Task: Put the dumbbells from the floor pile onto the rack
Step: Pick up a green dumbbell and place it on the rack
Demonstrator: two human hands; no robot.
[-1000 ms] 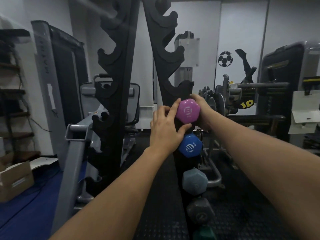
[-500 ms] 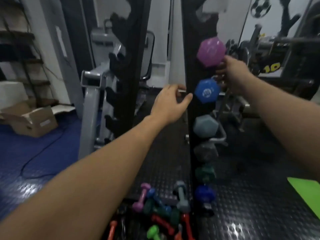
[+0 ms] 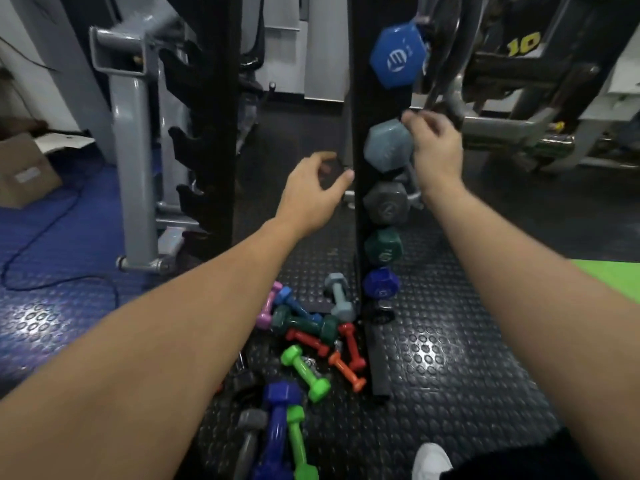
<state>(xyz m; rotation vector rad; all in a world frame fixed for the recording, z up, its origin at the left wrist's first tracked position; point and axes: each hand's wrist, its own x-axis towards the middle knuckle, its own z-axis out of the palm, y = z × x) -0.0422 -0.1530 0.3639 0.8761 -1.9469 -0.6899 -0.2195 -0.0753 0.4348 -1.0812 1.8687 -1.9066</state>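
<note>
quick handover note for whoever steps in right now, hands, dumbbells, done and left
Left hand: empty, fingers loosely curled, beside the rack.
Right hand: empty, next to the grey-blue dumbbell on the rack.
Done: rack posts hold blue, grey-blue, dark grey, green and navy dumbbells.
Left: the floor pile of pink, red, orange, green and blue dumbbells at the rack's foot.
</note>
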